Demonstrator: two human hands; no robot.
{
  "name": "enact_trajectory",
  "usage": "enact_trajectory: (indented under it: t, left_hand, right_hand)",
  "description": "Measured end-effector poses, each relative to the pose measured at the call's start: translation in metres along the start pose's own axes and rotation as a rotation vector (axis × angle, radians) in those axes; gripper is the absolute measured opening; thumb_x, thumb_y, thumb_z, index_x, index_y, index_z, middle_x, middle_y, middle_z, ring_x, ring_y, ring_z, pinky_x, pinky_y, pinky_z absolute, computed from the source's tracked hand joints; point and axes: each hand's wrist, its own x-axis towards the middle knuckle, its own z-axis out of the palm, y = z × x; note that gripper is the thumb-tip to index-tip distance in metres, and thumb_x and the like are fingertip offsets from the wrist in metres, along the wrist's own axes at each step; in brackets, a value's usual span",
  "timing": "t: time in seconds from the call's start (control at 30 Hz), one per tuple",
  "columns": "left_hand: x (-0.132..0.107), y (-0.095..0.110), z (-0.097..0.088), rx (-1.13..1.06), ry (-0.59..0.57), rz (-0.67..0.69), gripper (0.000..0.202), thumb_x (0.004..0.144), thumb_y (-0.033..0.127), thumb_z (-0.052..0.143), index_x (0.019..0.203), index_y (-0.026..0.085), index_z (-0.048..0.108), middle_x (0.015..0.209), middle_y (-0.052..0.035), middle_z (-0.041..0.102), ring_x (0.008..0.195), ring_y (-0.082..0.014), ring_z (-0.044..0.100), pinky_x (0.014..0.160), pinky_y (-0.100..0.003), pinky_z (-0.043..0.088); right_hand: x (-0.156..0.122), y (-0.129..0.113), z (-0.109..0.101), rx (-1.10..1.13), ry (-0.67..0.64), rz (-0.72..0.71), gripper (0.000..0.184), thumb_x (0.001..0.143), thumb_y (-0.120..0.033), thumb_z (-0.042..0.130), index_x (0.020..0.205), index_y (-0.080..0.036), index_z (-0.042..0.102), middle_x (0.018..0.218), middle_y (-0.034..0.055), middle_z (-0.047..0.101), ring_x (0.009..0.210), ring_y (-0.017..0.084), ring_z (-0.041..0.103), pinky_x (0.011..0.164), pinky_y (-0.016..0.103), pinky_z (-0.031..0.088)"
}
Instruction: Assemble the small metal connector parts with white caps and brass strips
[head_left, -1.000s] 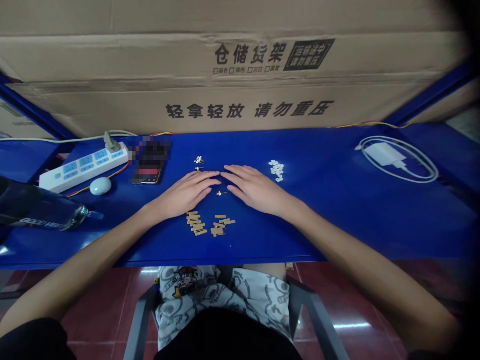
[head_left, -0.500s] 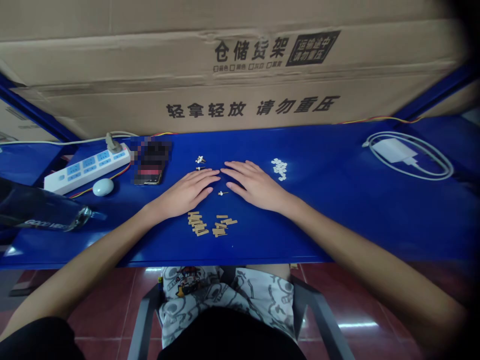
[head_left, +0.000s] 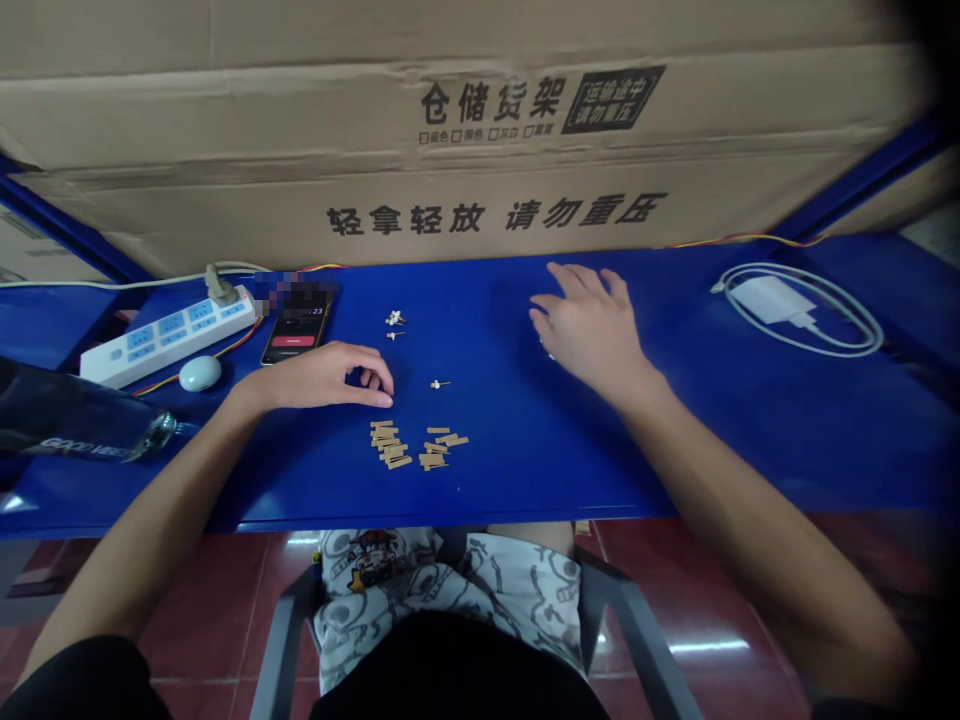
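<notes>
My left hand (head_left: pixel 330 376) rests at the left of the blue table, its fingers curved and the thumb apart from them, with nothing between. To its right lies a small white piece with a thin stem (head_left: pixel 436 384). Behind it are a similar single piece (head_left: pixel 393 336) and a little cluster of white pieces (head_left: pixel 395 318). Nearer the edge are two groups of small tan strips, a left group (head_left: pixel 388 443) and a right group (head_left: pixel 435 450). My right hand (head_left: pixel 589 325) hovers with fingers spread over the loose white bits (head_left: pixel 546 350), mostly hiding them.
On the left are a white power strip (head_left: pixel 169 335), a phone (head_left: pixel 300 325), a pale rounded object (head_left: pixel 200 373) and a dark bottle (head_left: pixel 75 415). A charger with coiled cable (head_left: pixel 772 300) lies at the right. A large cardboard box (head_left: pixel 255 130) stands along the back.
My hands have moved apart. The left went left and its fingers curled; the right went right and lifted over the white bits. The single stemmed piece between them stayed in place.
</notes>
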Motion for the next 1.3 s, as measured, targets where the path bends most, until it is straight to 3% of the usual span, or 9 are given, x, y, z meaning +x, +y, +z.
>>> enact_trajectory:
  t: [0.13, 0.43, 0.67, 0.8, 1.0, 1.2, 1.3]
  left_hand:
    - [-0.001, -0.002, -0.003, -0.048, -0.089, -0.043, 0.029, 0.089, 0.05, 0.071, 0.1, 0.023, 0.075, 0.095, -0.002, 0.067, 0.087, -0.0152, 0.062, 0.08, -0.026, 0.048]
    - [0.0, 0.001, -0.001, -0.026, -0.079, -0.022, 0.031, 0.086, 0.052, 0.073, 0.095, 0.023, 0.075, 0.092, -0.002, 0.063, 0.086, -0.0159, 0.06, 0.08, -0.028, 0.046]
    - [0.003, 0.0, 0.005, -0.02, -0.012, -0.004, 0.029, 0.086, 0.051, 0.073, 0.092, 0.022, 0.073, 0.085, -0.0008, 0.062, 0.078, -0.0148, 0.059, 0.072, -0.026, 0.045]
    - [0.002, -0.001, 0.004, -0.037, 0.015, -0.041, 0.029, 0.092, 0.05, 0.067, 0.091, 0.022, 0.075, 0.082, -0.0009, 0.065, 0.074, -0.0136, 0.059, 0.069, -0.025, 0.044]
    - [0.0, -0.001, -0.001, -0.049, -0.069, -0.026, 0.026, 0.085, 0.047, 0.076, 0.097, 0.024, 0.076, 0.093, -0.0011, 0.066, 0.086, -0.0151, 0.062, 0.079, -0.026, 0.048]
    - [0.002, -0.001, 0.002, -0.038, -0.02, -0.044, 0.023, 0.091, 0.045, 0.07, 0.092, 0.024, 0.077, 0.088, -0.0008, 0.068, 0.078, -0.0137, 0.061, 0.073, -0.025, 0.046]
    - [0.003, 0.0, 0.005, -0.028, 0.035, -0.035, 0.024, 0.096, 0.045, 0.065, 0.095, 0.023, 0.076, 0.091, -0.0011, 0.071, 0.078, -0.0137, 0.063, 0.072, -0.025, 0.046]
  right_hand:
    - [-0.003, 0.005, 0.0, -0.139, -0.049, -0.001, 0.037, 0.102, -0.026, 0.043, 0.111, -0.015, 0.077, 0.15, 0.0176, 0.055, 0.138, 0.033, 0.048, 0.114, 0.058, 0.032]
    - [-0.003, -0.008, 0.001, -0.199, -0.091, -0.039, 0.04, 0.103, -0.027, 0.043, 0.098, -0.017, 0.08, 0.145, 0.0175, 0.059, 0.134, 0.031, 0.05, 0.113, 0.055, 0.029]
    - [-0.003, -0.006, 0.001, -0.195, -0.035, 0.028, 0.031, 0.099, -0.025, 0.049, 0.1, -0.017, 0.079, 0.141, 0.0188, 0.061, 0.134, 0.036, 0.049, 0.114, 0.064, 0.025]
    - [-0.003, -0.003, 0.005, -0.199, -0.084, 0.024, 0.033, 0.098, -0.024, 0.048, 0.092, -0.014, 0.079, 0.132, 0.0218, 0.065, 0.131, 0.037, 0.051, 0.114, 0.064, 0.026]
    - [-0.002, -0.003, 0.009, -0.049, -0.032, -0.05, 0.032, 0.096, -0.02, 0.047, 0.081, -0.022, 0.075, 0.113, 0.0138, 0.073, 0.12, 0.033, 0.055, 0.111, 0.061, 0.028]
    - [0.002, -0.017, 0.002, 0.109, -0.038, -0.112, 0.023, 0.096, -0.019, 0.053, 0.086, -0.022, 0.073, 0.105, 0.0099, 0.076, 0.111, 0.032, 0.06, 0.103, 0.055, 0.034]
    - [0.002, -0.032, -0.001, 0.312, -0.051, -0.159, 0.014, 0.096, -0.023, 0.06, 0.092, -0.022, 0.073, 0.097, 0.0071, 0.078, 0.098, 0.027, 0.068, 0.096, 0.048, 0.041]
